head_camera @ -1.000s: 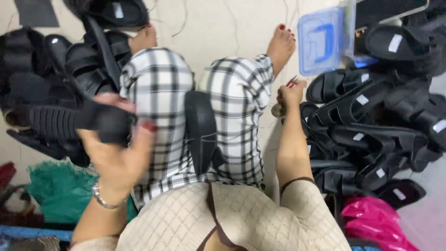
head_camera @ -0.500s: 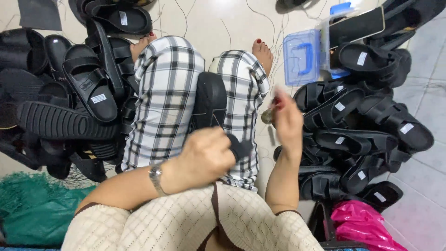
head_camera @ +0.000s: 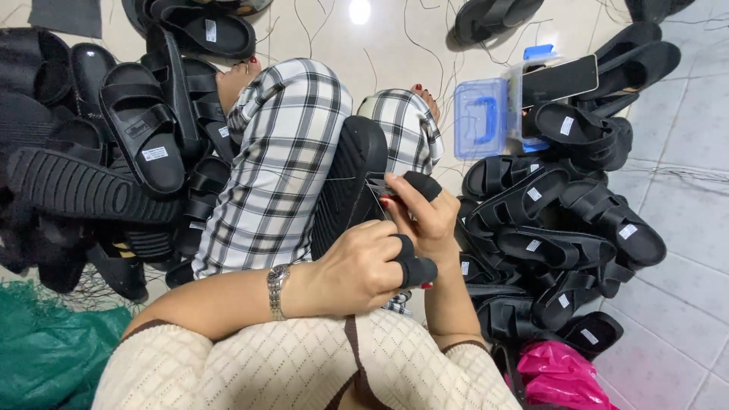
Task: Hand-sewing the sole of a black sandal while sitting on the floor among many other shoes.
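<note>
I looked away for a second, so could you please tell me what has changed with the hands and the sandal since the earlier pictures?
The left hand came down from the pile on the left, carrying the black sandal onto the lap, and now grips its strap. The right hand moved in from beside the knee to meet it at the sandal's strap. The sandal piles on both sides and the blue box stayed put.

Small white rectangular labels (head_camera: pixel 155 153) sit on the black sandal footbeds in the left and right piles, a dark-screened phone (head_camera: pixel 560 80) leans on a translucent blue lidded box (head_camera: pixel 481 118) at far right, and a pink plastic bag (head_camera: pixel 558 377) lies near right.
</note>
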